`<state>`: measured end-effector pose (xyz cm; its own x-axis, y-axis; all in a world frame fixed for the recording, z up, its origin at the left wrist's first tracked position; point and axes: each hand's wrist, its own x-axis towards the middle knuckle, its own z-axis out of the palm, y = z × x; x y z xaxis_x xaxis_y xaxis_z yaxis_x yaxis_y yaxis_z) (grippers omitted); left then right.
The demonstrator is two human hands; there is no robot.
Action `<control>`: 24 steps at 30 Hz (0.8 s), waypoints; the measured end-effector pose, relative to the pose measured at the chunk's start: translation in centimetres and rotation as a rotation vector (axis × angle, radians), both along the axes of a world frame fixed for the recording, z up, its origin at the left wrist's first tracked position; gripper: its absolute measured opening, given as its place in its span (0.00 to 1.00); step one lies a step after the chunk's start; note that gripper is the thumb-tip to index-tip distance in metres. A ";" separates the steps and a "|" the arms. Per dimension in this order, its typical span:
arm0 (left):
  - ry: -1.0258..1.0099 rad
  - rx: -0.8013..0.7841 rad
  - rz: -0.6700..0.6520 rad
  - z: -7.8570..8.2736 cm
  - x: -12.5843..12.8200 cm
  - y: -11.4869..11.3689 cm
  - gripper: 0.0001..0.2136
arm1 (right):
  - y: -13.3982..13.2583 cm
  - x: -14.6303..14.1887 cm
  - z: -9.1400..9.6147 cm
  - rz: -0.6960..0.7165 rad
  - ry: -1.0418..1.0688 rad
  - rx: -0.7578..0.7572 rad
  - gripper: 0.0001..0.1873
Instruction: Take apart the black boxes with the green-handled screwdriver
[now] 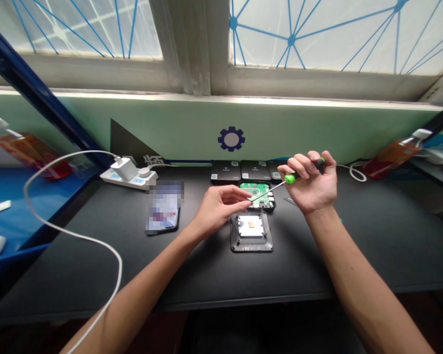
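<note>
My right hand (312,179) is closed around a screwdriver (293,177) with a green and black handle. Its thin shaft slants down to the left, and the tip meets the fingers of my left hand (221,204). Those fingers are pinched together at the tip, perhaps on a screw too small to see. Just beyond the tip lies an opened device (258,195) with a green circuit board showing. A dark cover plate (251,231) with a grey square pad lies in front of my left hand on the black table (96,255).
Three closed black boxes (243,171) stand in a row behind the opened device. A phone (163,212) lies to the left. A white power strip (129,176) with a charger feeds a long white cable (74,235) that loops toward me. Bottles stand at both far sides.
</note>
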<state>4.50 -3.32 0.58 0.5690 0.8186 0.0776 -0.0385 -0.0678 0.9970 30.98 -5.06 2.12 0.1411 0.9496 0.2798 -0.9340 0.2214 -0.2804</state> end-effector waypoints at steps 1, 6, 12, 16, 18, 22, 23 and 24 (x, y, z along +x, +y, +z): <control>0.000 -0.001 -0.001 0.0 0.0 0.0 0.17 | 0.0 0.0 0.0 0.002 -0.003 0.002 0.20; -0.014 -0.004 -0.002 -0.1 -0.1 0.0 0.17 | 0.0 0.0 -0.1 -0.026 -0.009 -0.009 0.20; -0.011 -0.013 0.001 -0.2 -0.1 0.2 0.18 | -0.1 -0.3 0.1 -0.039 0.011 -0.036 0.19; -0.006 -0.010 0.013 -0.1 -0.1 0.1 0.18 | -0.1 -0.3 0.1 -0.029 0.016 -0.025 0.19; -0.004 -0.014 0.015 -0.1 -0.1 0.0 0.18 | -0.1 -0.2 0.1 -0.028 0.005 -0.024 0.19; -0.008 -0.016 0.014 -0.2 -0.1 0.0 0.18 | -0.1 -0.2 0.1 -0.022 -0.015 -0.013 0.21; -0.009 -0.013 0.016 -0.2 -0.1 0.0 0.18 | -0.2 -0.2 0.1 -0.019 -0.013 -0.012 0.21; -0.007 -0.011 0.016 -0.3 -0.1 0.1 0.18 | -0.2 -0.2 0.1 -0.015 -0.009 -0.011 0.20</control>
<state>4.40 -3.26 0.33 0.5555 0.8283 0.0727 -0.0450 -0.0574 0.9973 30.80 -5.24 2.24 0.1529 0.9504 0.2707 -0.9279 0.2323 -0.2915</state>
